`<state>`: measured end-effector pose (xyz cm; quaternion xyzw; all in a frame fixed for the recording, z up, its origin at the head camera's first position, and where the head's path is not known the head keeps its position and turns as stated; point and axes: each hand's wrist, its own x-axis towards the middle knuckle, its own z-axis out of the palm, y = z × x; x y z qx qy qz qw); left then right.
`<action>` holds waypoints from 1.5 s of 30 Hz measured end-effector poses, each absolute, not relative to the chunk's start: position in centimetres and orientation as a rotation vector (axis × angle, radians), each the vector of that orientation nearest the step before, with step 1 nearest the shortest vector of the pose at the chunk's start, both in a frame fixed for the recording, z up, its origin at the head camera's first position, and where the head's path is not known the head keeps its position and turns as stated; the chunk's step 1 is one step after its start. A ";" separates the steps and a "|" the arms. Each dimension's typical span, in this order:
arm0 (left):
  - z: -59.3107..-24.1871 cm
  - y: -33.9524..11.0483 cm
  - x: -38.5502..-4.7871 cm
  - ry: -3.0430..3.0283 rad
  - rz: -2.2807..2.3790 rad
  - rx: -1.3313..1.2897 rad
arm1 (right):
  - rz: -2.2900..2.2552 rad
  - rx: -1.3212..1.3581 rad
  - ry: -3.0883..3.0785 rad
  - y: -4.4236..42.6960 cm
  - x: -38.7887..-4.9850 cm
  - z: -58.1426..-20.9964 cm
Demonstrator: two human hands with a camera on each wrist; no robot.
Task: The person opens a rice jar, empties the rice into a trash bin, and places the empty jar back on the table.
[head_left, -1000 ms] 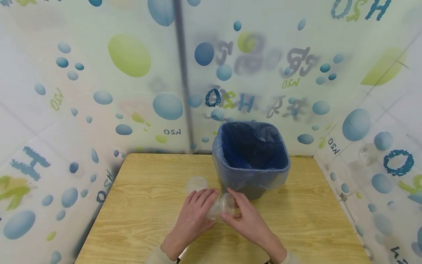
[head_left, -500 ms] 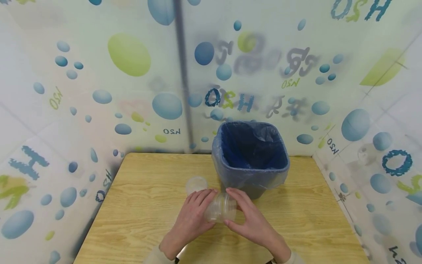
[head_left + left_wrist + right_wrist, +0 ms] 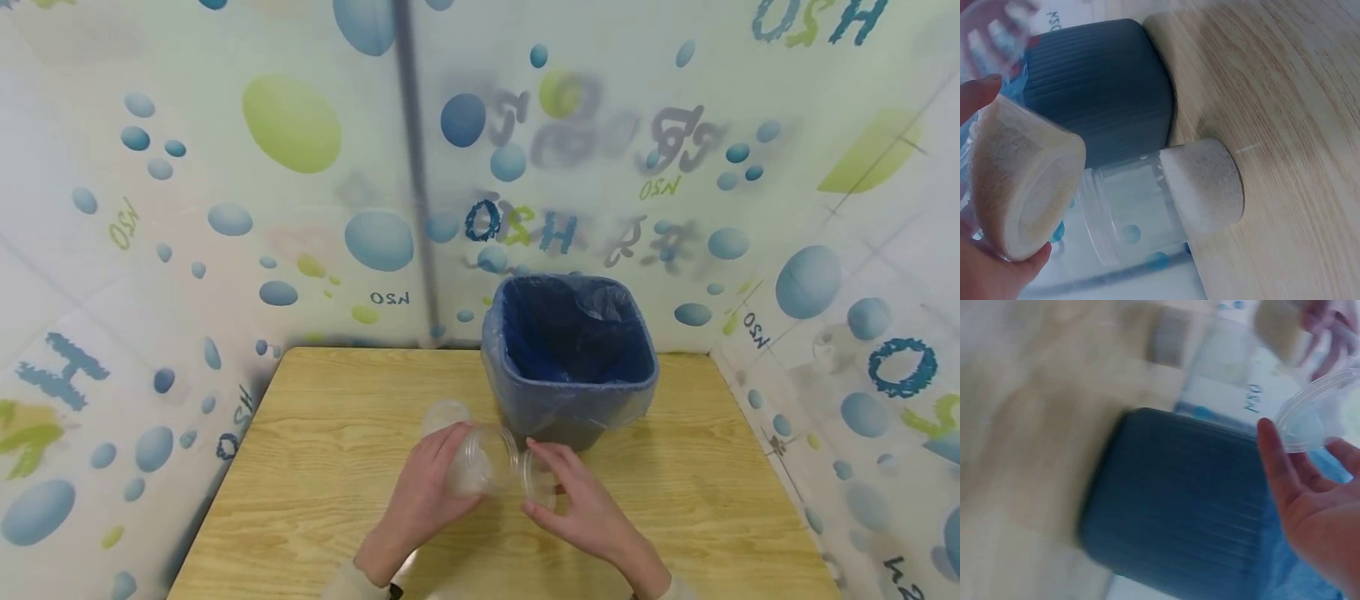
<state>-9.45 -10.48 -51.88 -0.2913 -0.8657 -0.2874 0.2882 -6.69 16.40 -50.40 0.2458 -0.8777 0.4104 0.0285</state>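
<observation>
My left hand grips a clear jar, tilted, its mouth toward the right; in the left wrist view the held jar shows pale grainy contents near its base. Thumb and fingers of my right hand pinch a clear round lid by its edge, a small gap from the jar's mouth. A second clear jar, upright on the table behind my left hand, has pale contents in its lower part.
A dark bin with a blue liner stands at the table's back, right behind the hands. The wooden table meets patterned walls behind and at both sides.
The lid has come apart from the jar and moved right with my right hand. My left hand and the jar have shifted slightly left, the jar now more tilted.
</observation>
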 end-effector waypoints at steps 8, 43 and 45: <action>-51.9 -11.3 -9.6 -2.297 -0.808 -0.719 | 0.678 0.663 -3.076 16.4 -6.3 -54.7; -49.8 -11.7 -10.2 -2.278 -0.971 -0.575 | 0.853 0.634 -2.948 20.8 -6.8 -52.0; -49.8 -11.8 -10.2 -2.278 -0.967 -0.576 | 0.920 0.557 -2.869 21.6 -6.9 -50.4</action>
